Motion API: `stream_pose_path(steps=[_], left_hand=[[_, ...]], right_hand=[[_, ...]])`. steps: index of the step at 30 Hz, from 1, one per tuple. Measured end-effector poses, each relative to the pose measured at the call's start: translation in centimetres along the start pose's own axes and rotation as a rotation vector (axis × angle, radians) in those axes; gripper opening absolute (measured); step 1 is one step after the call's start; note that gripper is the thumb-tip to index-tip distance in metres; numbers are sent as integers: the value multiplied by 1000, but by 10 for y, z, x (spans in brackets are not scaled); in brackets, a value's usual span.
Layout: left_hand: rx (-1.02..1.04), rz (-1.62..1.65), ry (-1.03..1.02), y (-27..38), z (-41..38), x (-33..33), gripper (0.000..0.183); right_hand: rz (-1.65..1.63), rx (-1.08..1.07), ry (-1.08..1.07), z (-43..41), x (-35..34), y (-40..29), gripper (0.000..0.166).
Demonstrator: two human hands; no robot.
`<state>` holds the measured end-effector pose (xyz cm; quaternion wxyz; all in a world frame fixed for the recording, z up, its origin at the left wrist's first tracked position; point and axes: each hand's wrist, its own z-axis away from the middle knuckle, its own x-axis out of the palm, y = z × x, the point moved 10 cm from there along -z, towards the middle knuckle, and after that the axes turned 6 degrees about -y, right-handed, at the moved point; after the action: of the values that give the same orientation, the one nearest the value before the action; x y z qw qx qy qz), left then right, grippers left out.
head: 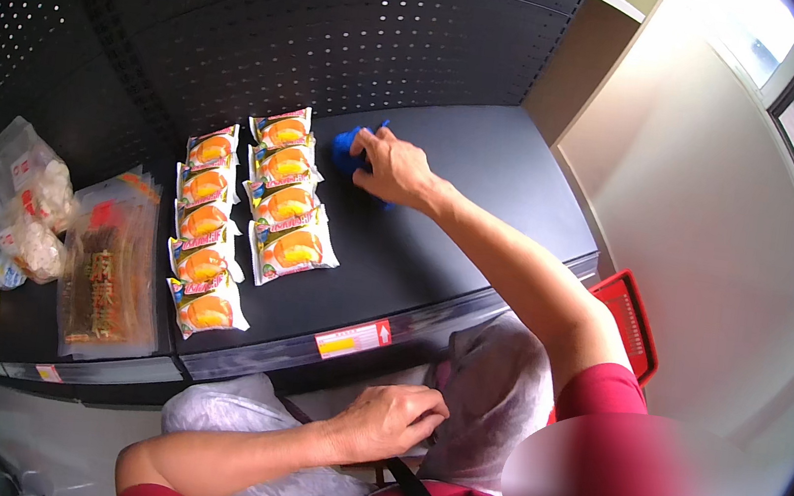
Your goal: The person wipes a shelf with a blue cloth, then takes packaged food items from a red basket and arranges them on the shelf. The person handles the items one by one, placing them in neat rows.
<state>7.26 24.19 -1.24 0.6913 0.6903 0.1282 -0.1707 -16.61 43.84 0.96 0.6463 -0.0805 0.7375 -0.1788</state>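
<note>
My right hand point(398, 168) grips a crumpled blue cloth point(346, 151) and presses it on the dark shelf board point(467, 160), near its back. To the left of the cloth lies a row of wrapped bread or cake packs point(293, 246), with a second row of the same packs point(205, 224) beside it. These packs are white with orange pictures and overlap from back to front. My left hand point(394, 419) hangs over my lap in front of the shelf, its fingers curled and no object showing in them.
Farther left are flat clear snack packets point(113, 273) and several bagged foods point(36, 218). A perforated black back panel point(334, 32) rises behind the shelf. A price tag point(354, 339) sits on the front edge. At right are a red plastic basket point(629, 325) and a pale wall point(711, 234).
</note>
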Motion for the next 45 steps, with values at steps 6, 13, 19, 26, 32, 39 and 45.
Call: stream_pose_path(steps=[6,13,19,26,32,39,45], left_hand=[[-6,-2,-57,2,-4,12,14],[-67,41,-89,7,1,15,15],[-15,21,-103,6,2,24,15],[33,-32,-78,4,2,17,14],[12,-65,-102,-5,-2,23,16],[10,-111,-91,-11,-6,26,14],[2,-157,-62,-13,-10,25,14]], right_hand=[[-22,-4,-101,118,-22,-5,42],[48,284,7,212,-79,132,41],[208,620,238,201,-111,255,38],[195,416,150,66,-59,160,44],[90,137,101,24,-12,31,38],[-26,-49,-94,105,5,-49,42],[4,57,-54,176,-27,5,40]])
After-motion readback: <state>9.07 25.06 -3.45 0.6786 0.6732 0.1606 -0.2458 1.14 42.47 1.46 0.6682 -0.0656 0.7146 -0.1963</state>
